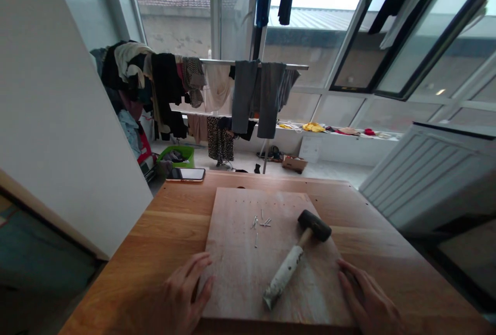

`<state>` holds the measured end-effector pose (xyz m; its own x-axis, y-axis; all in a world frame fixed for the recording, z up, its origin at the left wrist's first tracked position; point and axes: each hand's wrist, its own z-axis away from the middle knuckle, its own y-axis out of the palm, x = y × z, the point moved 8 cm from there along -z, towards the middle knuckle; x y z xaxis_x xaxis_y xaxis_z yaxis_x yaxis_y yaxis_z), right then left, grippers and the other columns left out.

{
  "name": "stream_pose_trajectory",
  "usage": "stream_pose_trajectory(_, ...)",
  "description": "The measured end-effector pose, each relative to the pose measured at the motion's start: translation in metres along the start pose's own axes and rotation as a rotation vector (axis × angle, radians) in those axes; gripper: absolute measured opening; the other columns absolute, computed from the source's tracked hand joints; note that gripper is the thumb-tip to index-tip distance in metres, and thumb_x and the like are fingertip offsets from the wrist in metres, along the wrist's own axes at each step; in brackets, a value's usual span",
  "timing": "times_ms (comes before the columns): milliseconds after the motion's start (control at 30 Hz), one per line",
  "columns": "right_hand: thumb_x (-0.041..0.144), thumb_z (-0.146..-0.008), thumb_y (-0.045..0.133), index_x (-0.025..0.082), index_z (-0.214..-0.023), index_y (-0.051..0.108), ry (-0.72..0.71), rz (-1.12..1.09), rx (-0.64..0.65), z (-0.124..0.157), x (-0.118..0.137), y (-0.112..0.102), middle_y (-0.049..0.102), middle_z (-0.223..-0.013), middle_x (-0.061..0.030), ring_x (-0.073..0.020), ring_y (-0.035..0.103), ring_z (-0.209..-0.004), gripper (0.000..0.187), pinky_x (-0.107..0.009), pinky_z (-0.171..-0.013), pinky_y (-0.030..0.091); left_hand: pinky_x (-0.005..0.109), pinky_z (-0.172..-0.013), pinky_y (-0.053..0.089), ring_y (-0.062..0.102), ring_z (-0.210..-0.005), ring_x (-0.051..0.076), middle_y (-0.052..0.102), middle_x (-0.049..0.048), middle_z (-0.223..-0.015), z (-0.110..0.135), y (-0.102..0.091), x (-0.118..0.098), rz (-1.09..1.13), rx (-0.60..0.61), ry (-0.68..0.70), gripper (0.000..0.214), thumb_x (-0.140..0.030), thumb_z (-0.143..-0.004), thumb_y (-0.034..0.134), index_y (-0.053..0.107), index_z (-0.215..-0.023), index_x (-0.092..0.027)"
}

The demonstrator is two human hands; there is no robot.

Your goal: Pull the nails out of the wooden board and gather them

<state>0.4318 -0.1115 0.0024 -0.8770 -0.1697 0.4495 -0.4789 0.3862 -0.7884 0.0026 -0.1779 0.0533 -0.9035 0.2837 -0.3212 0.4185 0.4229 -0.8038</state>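
Observation:
A flat wooden board [240, 273] lies on the wooden table in front of me. At its left edge rests my left hand [186, 293], thumb and fingers apart, fingertips at the board's side. My right hand [366, 296] is by the right edge, its fingers stretched out and touching the board. Neither hand holds anything. A mallet [287, 268] with a black head and a white-wrapped handle lies slantwise on the board's right half, head away from me. Several small nails [256, 223] are scattered near the board's middle. Along the far part of the board run small dark holes.
The wooden table [155, 252] carries a phone [186, 174] at its far left corner. Beyond stands a drying rack with clothes [246, 94] and a green basket [176, 155]. White wall panels flank the table on the left; a white slatted panel [434, 180] stands right.

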Motion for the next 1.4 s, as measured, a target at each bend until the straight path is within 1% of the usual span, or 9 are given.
stream_pose_trajectory(133, 0.056, -0.093, 0.045, 0.026, -0.107, 0.069, -0.045, 0.020, -0.035, 0.000, -0.008, -0.011, 0.076, -0.110, -0.0086, -0.0295, 0.071, -0.106, 0.041, -0.046, -0.095, 0.059, 0.036, -0.088, 0.061, 0.072, -0.098, 0.023, 0.074, 0.0049, -0.109, -0.019, 0.008, -0.004, -0.030, 0.079, 0.039, 0.023, -0.033, -0.097, 0.051, 0.068, -0.110, -0.026)
stream_pose_trajectory(300, 0.050, -0.096, 0.044, 0.025, -0.118, 0.061, -0.090, -0.049, -0.089, -0.004, 0.030, -0.014, 0.072, -0.111, -0.0090, -0.0266, 0.071, -0.100, 0.037, -0.043, -0.088, 0.060, 0.040, -0.097, 0.054, 0.066, -0.109, 0.024, 0.069, 0.0064, -0.116, -0.069, 0.030, -0.021, 0.053, 0.260, 0.225, 0.023, -0.022, -0.092, 0.055, 0.066, -0.113, -0.024)
stream_pose_trajectory(433, 0.050, -0.097, 0.047, 0.027, -0.126, 0.058, -0.029, -0.180, 0.049, -0.017, 0.065, 0.002, 0.071, -0.085, -0.0013, -0.0190, 0.070, -0.068, 0.039, -0.032, -0.068, 0.059, 0.036, -0.090, 0.056, 0.069, -0.097, 0.022, 0.068, 0.0079, -0.110, -0.121, 0.066, -0.037, 0.136, 0.436, 0.228, 0.024, -0.029, -0.095, 0.056, 0.064, -0.115, -0.019)
stream_pose_trajectory(533, 0.052, -0.097, 0.046, 0.027, -0.128, 0.058, 0.039, -0.230, 0.163, -0.028, 0.080, 0.015, 0.068, -0.079, 0.0008, -0.0192, 0.069, -0.070, 0.042, -0.030, -0.068, 0.055, 0.048, -0.108, 0.044, 0.056, -0.126, 0.031, 0.061, 0.0170, -0.131, -0.151, 0.096, -0.051, 0.128, 0.409, 0.256, 0.044, -0.048, -0.096, 0.055, 0.061, -0.124, -0.016)
stream_pose_trajectory(633, 0.055, -0.097, 0.043, 0.024, -0.128, 0.059, 0.120, -0.278, 0.206, -0.036, 0.081, 0.023, 0.067, -0.075, 0.0006, -0.0196, 0.067, -0.067, 0.047, -0.029, -0.067, 0.053, 0.056, -0.118, 0.027, 0.033, -0.147, 0.035, 0.042, 0.0217, -0.154, -0.157, 0.129, -0.065, 0.184, 0.438, 0.289, 0.057, -0.056, -0.098, 0.047, 0.053, -0.137, -0.015)
stream_pose_trajectory(733, 0.059, -0.094, 0.044, 0.023, -0.128, 0.062, 0.201, -0.291, 0.243, -0.038, 0.077, 0.030, 0.066, -0.073, -0.0001, -0.0207, 0.066, -0.065, 0.052, -0.030, -0.066, 0.051, 0.052, -0.122, 0.022, 0.027, -0.150, 0.032, 0.036, 0.0197, -0.158, -0.144, 0.151, -0.085, 0.235, 0.560, 0.404, 0.056, -0.052, -0.100, 0.045, 0.050, -0.142, -0.015)
stream_pose_trajectory(967, 0.061, -0.088, 0.049, 0.024, -0.117, 0.065, 0.270, -0.336, 0.335, -0.046, 0.075, 0.040, 0.064, -0.065, 0.0012, -0.0222, 0.065, -0.063, 0.049, -0.031, -0.062, 0.046, 0.036, -0.118, 0.036, 0.041, -0.143, 0.021, 0.048, 0.0110, -0.152, -0.127, 0.138, -0.119, 0.496, 0.633, 0.533, 0.049, -0.038, -0.102, 0.047, 0.044, -0.147, -0.019)
stream_pose_trajectory(1133, 0.052, -0.082, 0.052, 0.026, -0.102, 0.066, 0.294, -0.310, 0.239, -0.050, 0.074, 0.035, 0.064, -0.065, 0.0017, -0.0225, 0.066, -0.064, 0.036, -0.031, -0.063, 0.047, 0.034, -0.093, 0.050, 0.062, -0.106, 0.022, 0.065, 0.0095, -0.113, -0.147, 0.123, -0.095, 0.406, 0.540, 0.356, 0.024, -0.032, -0.094, 0.060, 0.064, -0.113, -0.018)
stream_pose_trajectory(1400, 0.057, -0.084, 0.051, 0.026, -0.096, 0.067, 0.300, -0.336, 0.182, -0.047, 0.075, 0.031, 0.061, -0.059, 0.0024, -0.0217, 0.064, -0.058, 0.036, -0.030, -0.059, 0.047, 0.030, -0.077, 0.047, 0.059, -0.089, 0.020, 0.058, 0.0044, -0.105, -0.146, 0.111, -0.076, 0.194, 0.835, 0.302, 0.034, -0.035, -0.077, 0.072, 0.060, -0.104, -0.020)
